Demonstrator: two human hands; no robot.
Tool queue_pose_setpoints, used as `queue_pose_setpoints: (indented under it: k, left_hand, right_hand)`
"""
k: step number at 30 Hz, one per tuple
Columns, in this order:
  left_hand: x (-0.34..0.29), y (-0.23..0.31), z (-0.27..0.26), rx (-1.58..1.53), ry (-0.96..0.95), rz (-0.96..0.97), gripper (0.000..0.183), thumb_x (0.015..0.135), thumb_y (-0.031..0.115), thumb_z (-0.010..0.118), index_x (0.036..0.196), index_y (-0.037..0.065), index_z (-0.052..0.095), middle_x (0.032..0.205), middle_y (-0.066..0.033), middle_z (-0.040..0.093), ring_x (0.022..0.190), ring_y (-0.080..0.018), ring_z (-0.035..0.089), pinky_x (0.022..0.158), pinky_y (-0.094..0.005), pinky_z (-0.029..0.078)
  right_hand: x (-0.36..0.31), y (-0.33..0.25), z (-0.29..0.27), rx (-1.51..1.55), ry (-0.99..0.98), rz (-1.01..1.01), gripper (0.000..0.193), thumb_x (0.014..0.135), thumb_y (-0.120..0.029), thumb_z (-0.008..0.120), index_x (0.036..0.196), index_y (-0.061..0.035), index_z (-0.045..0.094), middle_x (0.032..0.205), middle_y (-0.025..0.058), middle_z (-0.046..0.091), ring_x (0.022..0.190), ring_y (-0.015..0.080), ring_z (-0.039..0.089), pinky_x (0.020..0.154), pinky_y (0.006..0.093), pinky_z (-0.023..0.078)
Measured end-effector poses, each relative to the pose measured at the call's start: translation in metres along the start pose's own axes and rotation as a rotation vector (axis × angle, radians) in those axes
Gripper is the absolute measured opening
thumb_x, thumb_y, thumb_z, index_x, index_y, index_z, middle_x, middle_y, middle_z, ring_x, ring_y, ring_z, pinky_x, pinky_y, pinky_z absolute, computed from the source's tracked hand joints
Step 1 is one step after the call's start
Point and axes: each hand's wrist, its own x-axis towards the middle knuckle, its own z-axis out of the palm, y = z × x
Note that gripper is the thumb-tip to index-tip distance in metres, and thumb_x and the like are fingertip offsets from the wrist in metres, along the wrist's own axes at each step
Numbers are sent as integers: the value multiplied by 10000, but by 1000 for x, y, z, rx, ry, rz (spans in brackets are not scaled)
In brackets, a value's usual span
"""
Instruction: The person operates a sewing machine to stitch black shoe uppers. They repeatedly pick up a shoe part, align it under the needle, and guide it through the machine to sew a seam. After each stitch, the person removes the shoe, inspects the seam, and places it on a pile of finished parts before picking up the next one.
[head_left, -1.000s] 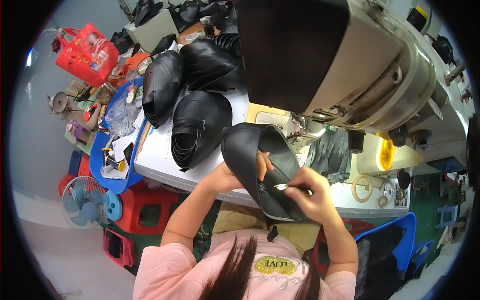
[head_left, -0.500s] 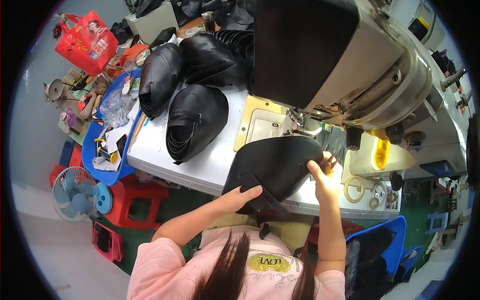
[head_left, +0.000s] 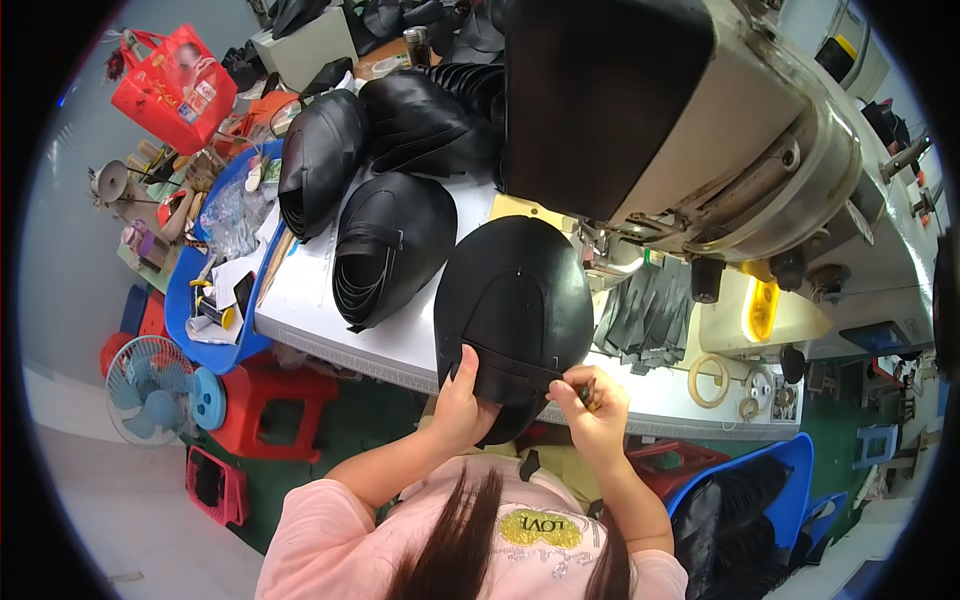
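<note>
A black leather shoe upper, rounded at its far end, is held just in front of the sewing machine. A narrow black strap crosses its nearer part. My left hand is closed on the upper's near left edge, thumb on top and the other fingers mostly hidden beneath. At the right edge, my right hand pinches the end of the strap between thumb and forefinger. Its remaining fingers curl inward; whether anything small sits in them cannot be made out. The upper partly covers the machine's yellow-edged plate.
Nested black uppers stand in stacks on the white table to the left. Black strips lie right of the upper, near a tape roll. Blue tubs flank the table, one with scraps, another with black pieces.
The upper has moved left, away from the needle area, and turned so its rounded end points away. My right hand has come down and left from its far edge to the strap's end.
</note>
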Motion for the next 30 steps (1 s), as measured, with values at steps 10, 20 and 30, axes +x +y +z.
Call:
queue_pose_setpoints:
  k: [10,20,30]
  left_hand:
    - [-4,-8,8,89,-131,49,465,827,117,524,1237,2,335,1163,-128,479,1073,-236,480,944,-369,372]
    - [-4,-14,13,106,25,79,492,772,-25,546,1222,36,357,1139,-112,486,1048,-224,493,922,-367,400]
    - [-4,-7,10,54,81,-151,468,795,58,539,1224,82,357,1142,-89,486,1030,-220,503,894,-379,419]
  right_hand:
    - [8,-11,4,84,124,163,116,748,2,592,646,-14,538,590,20,526,512,65,459,485,204,350]
    - [4,-2,3,-52,173,41,197,699,-58,682,822,-21,533,644,-3,526,534,43,442,477,166,326]
    - [17,4,-8,659,-46,432,560,602,-21,737,1092,-8,466,966,87,568,871,180,567,762,309,473]
